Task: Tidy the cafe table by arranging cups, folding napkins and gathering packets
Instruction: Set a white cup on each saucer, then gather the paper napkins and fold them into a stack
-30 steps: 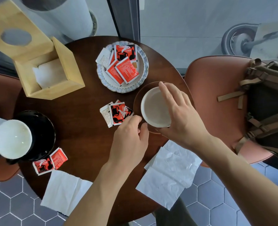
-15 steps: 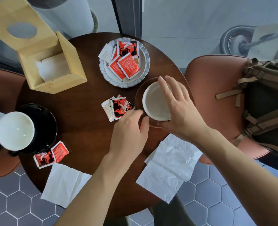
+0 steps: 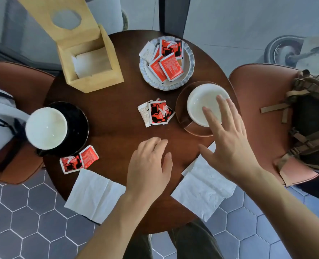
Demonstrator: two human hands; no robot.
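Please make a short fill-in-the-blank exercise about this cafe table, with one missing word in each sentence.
1. The white cup under the right hand stands on a ____ saucer.
2. The other white cup stands on a ____ saucer.
3. The number of white napkins lying open at the table's near edge is ____.
4. The wooden box holds ____.

Missing words: brown; black; two; napkins

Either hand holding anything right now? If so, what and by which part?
Nothing is held. The left hand is open above the table; the right hand is spread open over the near rim of the white cup, not gripping it.
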